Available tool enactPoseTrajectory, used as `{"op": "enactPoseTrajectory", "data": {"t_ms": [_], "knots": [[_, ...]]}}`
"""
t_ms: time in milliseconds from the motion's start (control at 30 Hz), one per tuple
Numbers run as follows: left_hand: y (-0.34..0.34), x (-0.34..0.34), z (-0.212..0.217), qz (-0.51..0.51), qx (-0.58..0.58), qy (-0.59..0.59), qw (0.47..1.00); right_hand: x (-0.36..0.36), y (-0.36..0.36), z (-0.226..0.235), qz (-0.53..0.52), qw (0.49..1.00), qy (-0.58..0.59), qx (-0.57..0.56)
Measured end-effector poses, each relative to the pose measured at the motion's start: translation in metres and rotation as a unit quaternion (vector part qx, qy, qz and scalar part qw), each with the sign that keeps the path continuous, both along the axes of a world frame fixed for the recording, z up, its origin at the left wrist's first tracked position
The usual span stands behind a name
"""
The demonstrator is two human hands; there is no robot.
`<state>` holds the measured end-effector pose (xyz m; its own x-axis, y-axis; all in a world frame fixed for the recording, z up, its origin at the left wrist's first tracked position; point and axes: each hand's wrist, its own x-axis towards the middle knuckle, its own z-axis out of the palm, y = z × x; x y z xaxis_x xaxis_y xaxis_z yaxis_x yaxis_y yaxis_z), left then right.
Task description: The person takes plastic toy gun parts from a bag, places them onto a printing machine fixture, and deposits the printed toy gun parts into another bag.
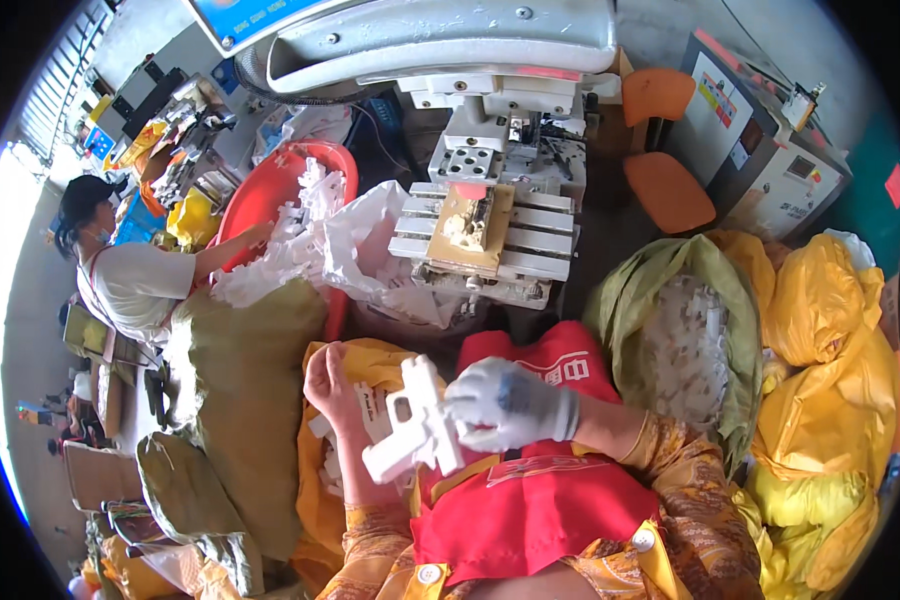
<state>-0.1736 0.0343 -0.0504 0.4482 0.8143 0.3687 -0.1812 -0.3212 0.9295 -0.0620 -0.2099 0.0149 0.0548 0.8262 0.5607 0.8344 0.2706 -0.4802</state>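
Observation:
In my right hand (pixel 510 404), which wears a grey-white glove, is a white plastic toy gun (pixel 410 430), held over my red apron (pixel 540 510). The glove grips its right side, and its lower end points down to the left. My bare left hand (pixel 330 382) is raised to the left of the toy gun, apart from it. Its fingers are curled in, and whatever may lie inside them is hidden. Beneath that hand and forearm is an orange-yellow sack (pixel 315 500) with white pieces in it.
Ahead stands a machine with a slotted metal table (pixel 540 240) and a tan plate (pixel 490 250). A green sack (pixel 625 300) of white pieces is at right, beside yellow bags (pixel 820 400). At left, a person (pixel 135 285) reaches into a red tub (pixel 245 215).

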Motion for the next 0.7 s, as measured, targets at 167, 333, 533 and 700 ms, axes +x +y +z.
{"op": "enactPoseTrajectory", "data": {"t_ms": [167, 333, 533, 700], "knots": [[0.007, -0.013, -0.008, 0.007, -0.070, 0.037, 0.997, 0.020, -0.022, 0.009, -0.103, 0.993, 0.021, 0.047], [-0.003, 0.004, -0.009, -0.044, -0.094, 0.028, 0.994, 0.026, -0.030, 0.005, -0.133, 0.990, 0.023, 0.034], [-0.023, 0.031, 0.005, -0.120, -0.107, 0.048, 0.986, 0.035, -0.032, 0.006, -0.155, 0.987, 0.008, 0.046], [-0.023, 0.039, 0.013, -0.129, -0.097, 0.050, 0.986, 0.045, -0.027, 0.023, -0.143, 0.984, 0.030, 0.103]]}}
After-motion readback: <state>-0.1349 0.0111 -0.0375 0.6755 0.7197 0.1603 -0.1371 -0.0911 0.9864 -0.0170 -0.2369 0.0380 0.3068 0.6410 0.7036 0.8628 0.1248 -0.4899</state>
